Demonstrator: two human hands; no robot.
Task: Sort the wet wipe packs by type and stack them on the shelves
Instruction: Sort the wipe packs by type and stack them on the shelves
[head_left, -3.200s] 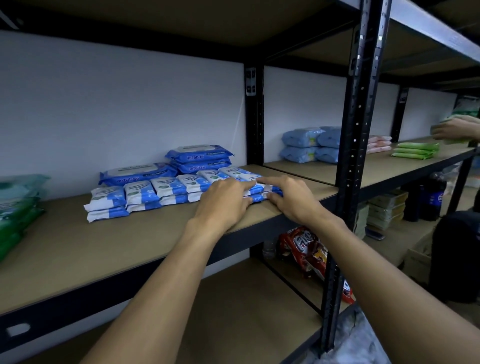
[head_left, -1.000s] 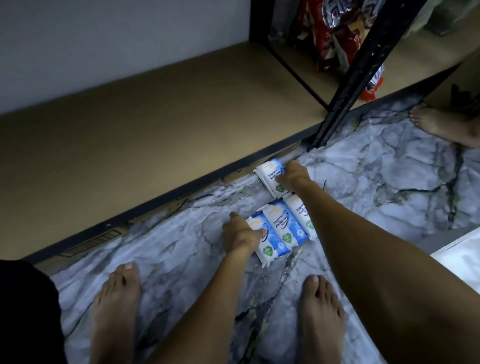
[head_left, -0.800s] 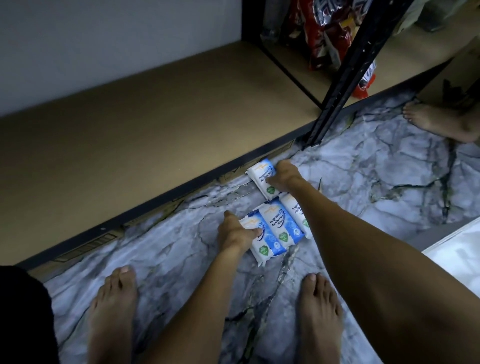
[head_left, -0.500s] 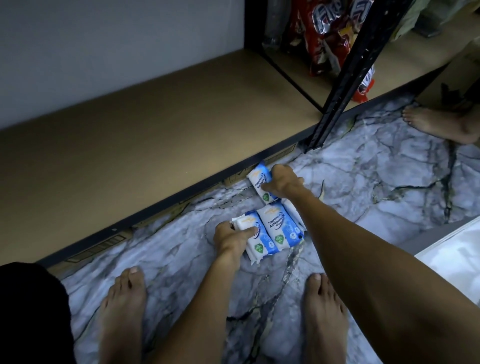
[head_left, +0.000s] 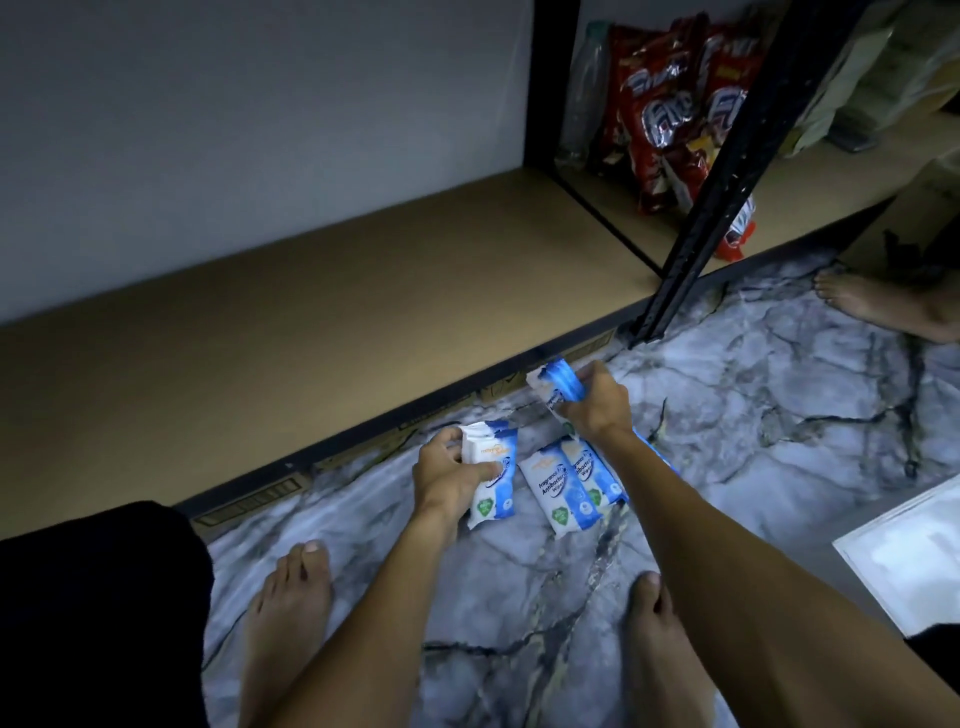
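Observation:
Small blue-and-white antibacterial wipe packs lie on the marble-patterned floor in front of the bottom shelf (head_left: 322, 291). My left hand (head_left: 447, 478) grips a small stack of these packs (head_left: 493, 467), lifted at its near end. My right hand (head_left: 597, 402) grips another pack or two (head_left: 553, 387), raised off the floor. Two more packs (head_left: 569, 480) lie flat between my hands, partly under my right wrist.
A black shelf upright (head_left: 696, 218) stands to the right. Behind it are red snack bags (head_left: 670, 119) and a clear bottle (head_left: 584, 93). My bare feet (head_left: 291, 597) stand close below; another person's foot (head_left: 883, 306) is at the far right. A white sheet (head_left: 914, 561) lies lower right.
The view dropped from the middle shelf to the floor. In the last second both hands closed on packs and lifted them, the left stack drawn leftwards away from the two left lying.

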